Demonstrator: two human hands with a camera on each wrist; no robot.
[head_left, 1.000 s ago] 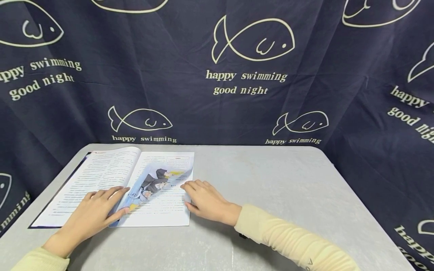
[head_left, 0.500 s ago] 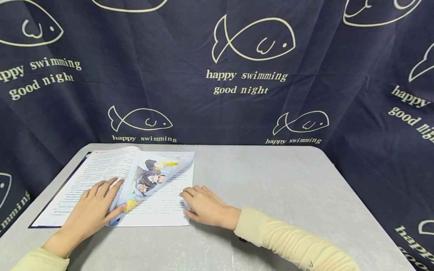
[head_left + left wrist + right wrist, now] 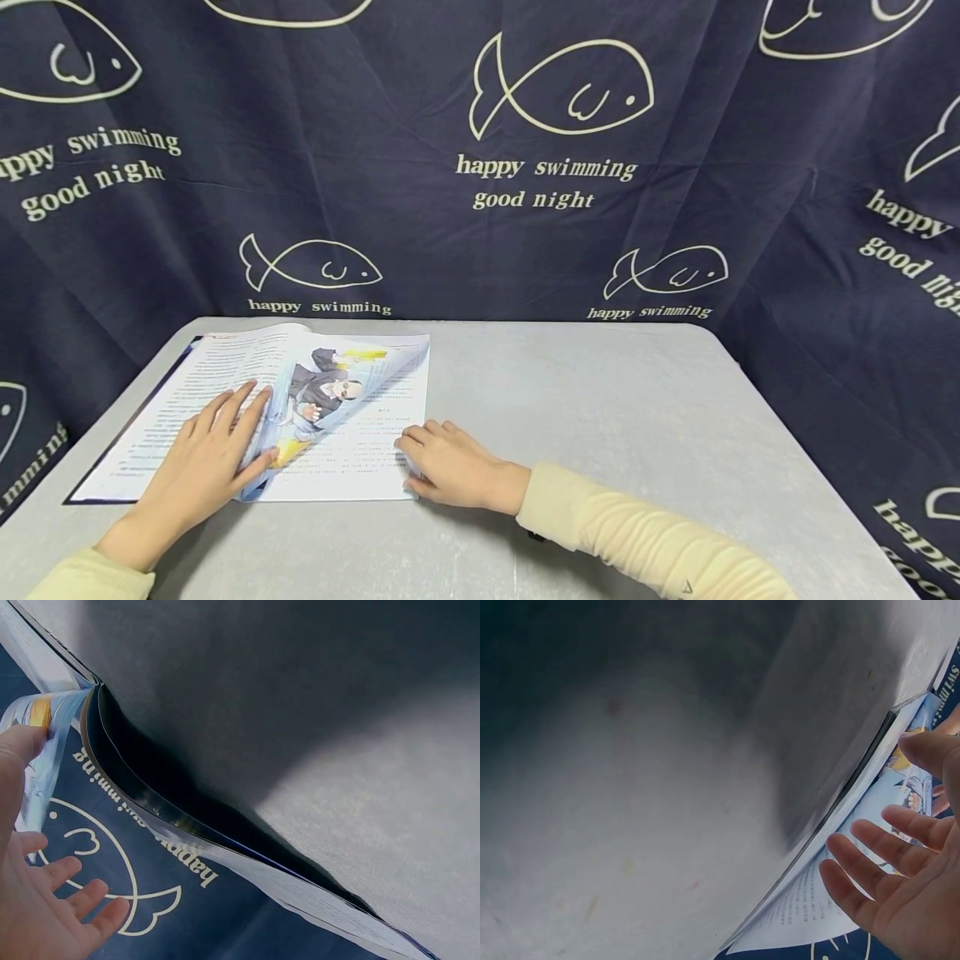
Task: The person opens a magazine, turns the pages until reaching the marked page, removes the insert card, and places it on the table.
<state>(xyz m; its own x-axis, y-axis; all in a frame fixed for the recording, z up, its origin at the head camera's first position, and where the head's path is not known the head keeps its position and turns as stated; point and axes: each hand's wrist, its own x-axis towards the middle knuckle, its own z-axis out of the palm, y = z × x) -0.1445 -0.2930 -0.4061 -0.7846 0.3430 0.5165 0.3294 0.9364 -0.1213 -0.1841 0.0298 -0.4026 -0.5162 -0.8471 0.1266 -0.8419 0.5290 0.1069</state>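
Observation:
An open book (image 3: pixel 367 477) lies on the left part of the table, its pages printed with small text. One illustrated page (image 3: pixel 328 387), with a dark-robed figure and yellow patches, curls up from the right side toward the spine. My left hand (image 3: pixel 204 450) spreads over the left side of the book, its thumb (image 3: pixel 21 744) touching the curled page near a yellow patch. At the right edge of the book rests my right hand (image 3: pixel 459 465). Its fingers (image 3: pixel 866 862) look long and separated in the right wrist view, with the page behind them.
The grey table (image 3: pixel 585 400) reaches out to the right of the book. A dark blue curtain (image 3: pixel 420 225) with white fish outlines and lettering hangs behind and on both sides. Dark cover edges (image 3: pixel 142 417) show along the left of the book.
The curled page has moved left over the spine, showing more of its picture. My left hand has shifted slightly left and farther up with it. My right hand has barely moved.

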